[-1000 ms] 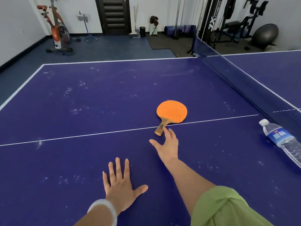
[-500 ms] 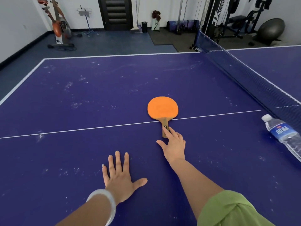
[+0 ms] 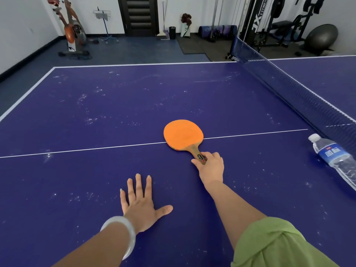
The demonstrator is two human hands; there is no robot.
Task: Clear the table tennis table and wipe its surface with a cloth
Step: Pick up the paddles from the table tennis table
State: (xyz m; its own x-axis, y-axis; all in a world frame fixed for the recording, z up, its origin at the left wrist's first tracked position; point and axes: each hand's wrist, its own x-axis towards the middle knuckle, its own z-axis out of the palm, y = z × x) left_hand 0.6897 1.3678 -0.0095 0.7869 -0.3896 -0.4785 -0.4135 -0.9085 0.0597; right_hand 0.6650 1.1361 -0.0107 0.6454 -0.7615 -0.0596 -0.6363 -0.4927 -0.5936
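Clearing step: the right hand point(image 3: 211, 167) pinches the paddle point(image 3: 183, 134) handle at frame centre; the left hand point(image 3: 141, 206) lies spread flat on the tabletop point(image 3: 96, 170). Next, I judge, lift the paddle away

The table point(image 3: 115, 116) under my palms was a smooth, matt purple board, dulled by pale dusty smudges and specks. The paddle point(image 3: 183, 134) had a flat orange rubber face with no shine and a bare, varnished-looking wooden handle. The water bottle point(image 3: 335, 158) was clear, ribbed plastic with a glossy paper-like label. The net point(image 3: 300, 89) looked like dark woven mesh. My bangle point(image 3: 125, 234) was milky, polished and smooth.
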